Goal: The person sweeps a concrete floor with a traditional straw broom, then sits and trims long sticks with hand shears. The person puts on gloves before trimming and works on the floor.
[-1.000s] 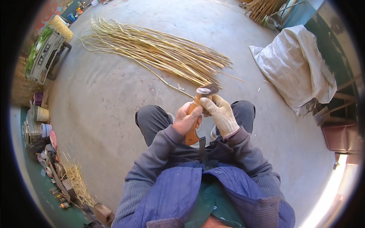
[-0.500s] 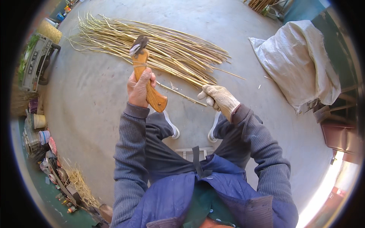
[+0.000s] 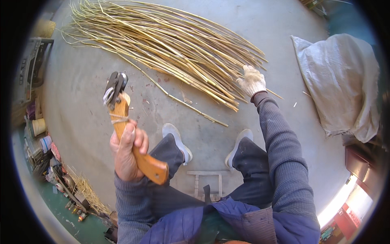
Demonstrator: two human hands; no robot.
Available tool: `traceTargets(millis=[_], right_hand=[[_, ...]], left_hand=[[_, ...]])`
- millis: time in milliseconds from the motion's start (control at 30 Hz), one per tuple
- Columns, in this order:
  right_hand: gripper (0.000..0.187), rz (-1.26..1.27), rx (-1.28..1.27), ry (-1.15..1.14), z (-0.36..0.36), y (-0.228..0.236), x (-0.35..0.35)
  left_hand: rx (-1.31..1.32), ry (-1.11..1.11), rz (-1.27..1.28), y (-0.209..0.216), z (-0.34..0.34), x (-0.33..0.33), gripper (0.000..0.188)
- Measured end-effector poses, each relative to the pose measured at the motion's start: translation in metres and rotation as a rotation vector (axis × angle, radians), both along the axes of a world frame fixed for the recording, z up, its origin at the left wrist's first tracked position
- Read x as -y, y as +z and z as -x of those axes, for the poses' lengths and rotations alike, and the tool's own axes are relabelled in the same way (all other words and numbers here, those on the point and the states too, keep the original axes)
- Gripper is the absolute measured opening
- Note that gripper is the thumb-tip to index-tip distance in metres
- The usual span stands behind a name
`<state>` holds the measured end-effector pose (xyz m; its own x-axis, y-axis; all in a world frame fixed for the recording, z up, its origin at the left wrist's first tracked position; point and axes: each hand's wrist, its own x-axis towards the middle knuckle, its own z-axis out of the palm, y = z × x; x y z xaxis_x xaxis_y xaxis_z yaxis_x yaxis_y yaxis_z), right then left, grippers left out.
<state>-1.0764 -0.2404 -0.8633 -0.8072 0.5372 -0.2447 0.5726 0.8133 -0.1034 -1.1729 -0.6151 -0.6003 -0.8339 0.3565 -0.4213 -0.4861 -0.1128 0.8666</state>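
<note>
My left hand (image 3: 129, 152) is closed around the curved wooden handle of a hand tool (image 3: 152, 167). Its dark metal head points up and away from me, with pale string tied below it; I cannot make out the tool's exact kind. On my right hand (image 3: 252, 80) is a cream knitted glove. It is at the right-hand ends of a heap of long, thin yellow-brown stalks (image 3: 174, 49) on the floor, thumb and fingers apart; whether it touches a stalk is unclear. One separate stalk (image 3: 185, 104) lies along the heap's near side.
A large whitish woven sack (image 3: 337, 81) lies on the right. Along the left wall are a grey boxy appliance (image 3: 26, 77), a pale bucket (image 3: 39, 127) and loose straw (image 3: 87, 189). My shoes (image 3: 177, 140) are on the grey concrete floor (image 3: 81, 134), near a low metal frame (image 3: 208, 173).
My right hand has moved from the near edge of the stalks out to their right ends. My left hand has come nearer and further left, with the tool still in it. The view has shifted.
</note>
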Motion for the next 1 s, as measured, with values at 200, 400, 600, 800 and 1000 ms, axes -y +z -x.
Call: traceTargets(millis=[200,400,600,800,1000], right_hand=[[0.06,0.175,0.035,-0.119,0.04,-0.065,-0.026],[0.052,0.412,0.256,0.037,0.028,-0.088,0.006],[0.052,0.648,0.382,0.128,0.027,-0.051,0.009],[0.041,0.368,-0.299,-0.349,0.045,-0.072,-0.081],[0.075,-0.141,-0.126,-0.265,0.064,-0.106,-0.144]], left_hand=[[0.135,-0.04,0.061,-0.002,0.012,-0.025,0.03],[0.236,0.003,0.062,-0.012,0.033,-0.044,0.032],[0.261,0.008,0.054,-0.018,0.041,-0.047,0.032],[0.264,0.04,0.093,-0.019,0.043,-0.04,0.034],[0.295,0.061,0.122,-0.029,0.058,-0.037,0.035]])
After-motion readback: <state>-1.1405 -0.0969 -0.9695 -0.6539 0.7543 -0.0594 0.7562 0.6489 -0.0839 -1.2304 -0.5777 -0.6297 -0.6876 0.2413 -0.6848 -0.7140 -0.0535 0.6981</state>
